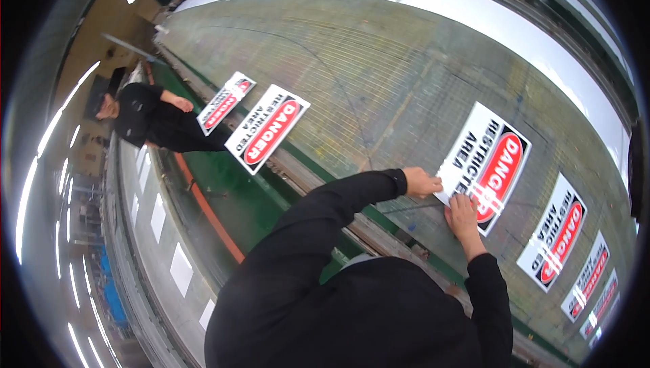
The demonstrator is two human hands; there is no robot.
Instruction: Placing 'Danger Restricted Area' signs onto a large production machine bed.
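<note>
A red, black and white warning sign [504, 144] lies on the long table in front of me. My left hand [423, 183] is closed in a pinch at the sign's left edge. At the lower edge, my right hand [462, 215] rests with its fingertips on the sign's face, holding nothing. Pale strips cross the red part beside those fingers; I cannot tell whether they are tape or glare. A matching sign [552, 232] lies to the right, with several more in a row beyond it.
The long, worn greenish table [379, 97] stretches away to the far left. Two signs stick out over its near edge, one larger [267, 129] and one farther off [227, 104]. A person in black [159, 121] stands there. Behind me, a grey table [152, 260] carries several white sheets.
</note>
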